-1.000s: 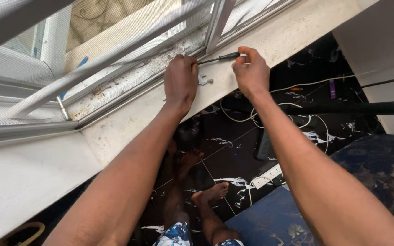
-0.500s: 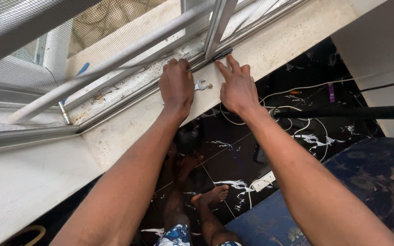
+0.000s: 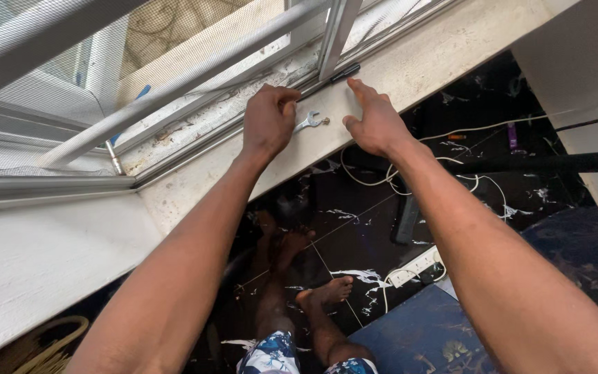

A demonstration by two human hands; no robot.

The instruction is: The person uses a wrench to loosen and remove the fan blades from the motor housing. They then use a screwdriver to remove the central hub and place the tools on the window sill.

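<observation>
Small silver metal open-end wrench [image 3: 306, 122] lies between hands, long axis toward left hand [image 3: 269, 119], curled empty, touching; right hand [image 3: 374, 119] spread, empty.

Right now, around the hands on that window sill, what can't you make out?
All in the head view:
- Screwdriver: only its dark handle shows; the tip is hidden by the left hand.
- Small wrench: its far end is hidden behind the left hand's fingers.
- Tiny piece beside the wrench: too small to identify.
- Window frame: cut off by the top edge.
- Right hand: its palm faces away.
</observation>
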